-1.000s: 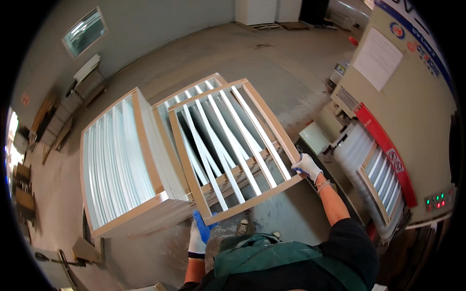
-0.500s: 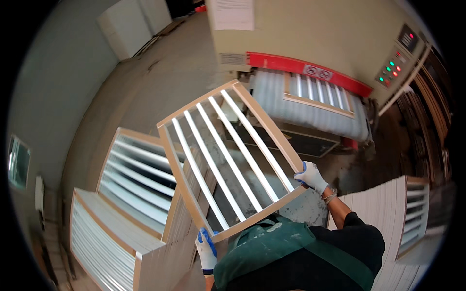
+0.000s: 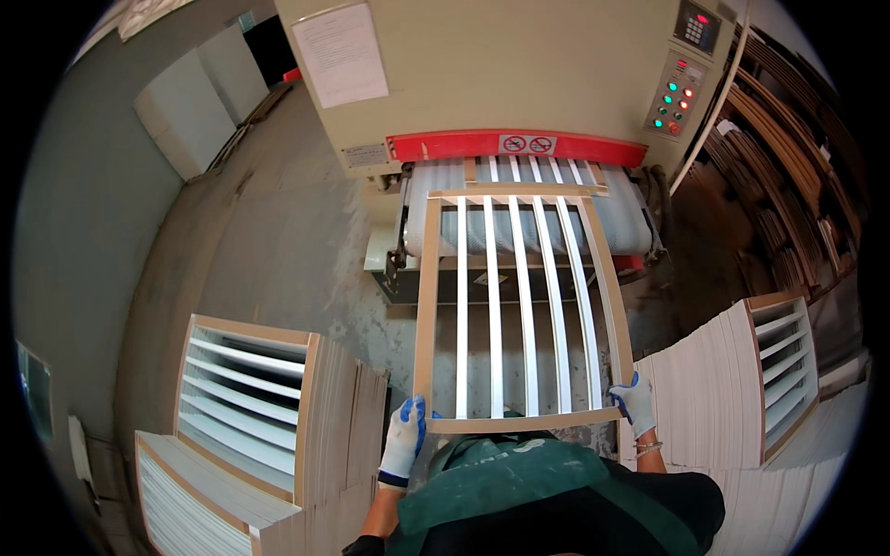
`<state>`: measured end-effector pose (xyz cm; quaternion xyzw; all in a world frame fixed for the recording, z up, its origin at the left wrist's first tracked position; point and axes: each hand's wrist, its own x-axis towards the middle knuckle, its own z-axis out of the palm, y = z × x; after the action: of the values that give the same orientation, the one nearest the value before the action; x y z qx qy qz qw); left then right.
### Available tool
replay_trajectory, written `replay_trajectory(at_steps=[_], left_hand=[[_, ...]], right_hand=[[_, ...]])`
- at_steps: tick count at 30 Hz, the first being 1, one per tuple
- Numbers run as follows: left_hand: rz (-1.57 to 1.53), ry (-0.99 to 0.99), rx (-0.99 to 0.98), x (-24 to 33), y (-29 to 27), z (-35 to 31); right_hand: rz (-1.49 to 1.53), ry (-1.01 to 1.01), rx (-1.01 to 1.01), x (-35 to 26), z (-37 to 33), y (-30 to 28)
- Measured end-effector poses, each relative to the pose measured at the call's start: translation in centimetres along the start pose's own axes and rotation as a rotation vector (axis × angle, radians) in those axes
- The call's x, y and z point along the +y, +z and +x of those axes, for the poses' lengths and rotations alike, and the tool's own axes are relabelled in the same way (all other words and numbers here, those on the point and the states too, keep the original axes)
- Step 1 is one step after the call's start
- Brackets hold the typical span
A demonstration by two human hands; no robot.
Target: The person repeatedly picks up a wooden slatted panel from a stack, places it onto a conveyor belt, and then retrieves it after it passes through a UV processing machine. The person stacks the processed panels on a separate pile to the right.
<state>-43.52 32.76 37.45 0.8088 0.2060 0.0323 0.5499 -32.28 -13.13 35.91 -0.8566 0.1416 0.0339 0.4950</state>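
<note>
Head view: left hand [image 3: 404, 437] and right hand [image 3: 636, 402], both gloved, closed on near corners of slatted frame [image 3: 521, 306]. Far end rests on machine belt [image 3: 436, 206]. Feeding step, seemingly; next push needs frame straight and level.

The frame's [image 3: 524, 306] far end hides part of the belt [image 3: 528, 218], both palms are hidden, and the left stack [image 3: 232, 454] is cut off.
</note>
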Motion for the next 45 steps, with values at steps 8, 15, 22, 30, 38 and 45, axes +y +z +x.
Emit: replay_trajectory(at_steps=[8,15,22,30,38,45], left_hand=[[0.174,0.071,-0.099,1.6,3.8,3.2],[0.256,-0.06,-0.224,0.6,6.0,8.6],[0.088,0.023,-0.16,-0.1,7.4,11.4],[-0.149,-0.17,-0.25,1.4,8.1,14.5],[-0.072,0.07,-0.148,2.6,8.1,15.4],[0.471,0.542,-0.109,-2.3,8.0,17.7]], right_hand=[[-0.046,0.018,0.046,2.4,3.7,-1.7],[-0.054,-0.048,0.037,3.7,11.6,-1.5],[0.175,0.007,-0.138,-0.6,13.9,-1.7],[0.403,0.133,-0.245,-1.3,17.6,-1.9],[0.576,0.085,-0.333,-1.4,20.0,-1.8],[0.61,0.052,-0.345,-0.7,21.1,-1.8]])
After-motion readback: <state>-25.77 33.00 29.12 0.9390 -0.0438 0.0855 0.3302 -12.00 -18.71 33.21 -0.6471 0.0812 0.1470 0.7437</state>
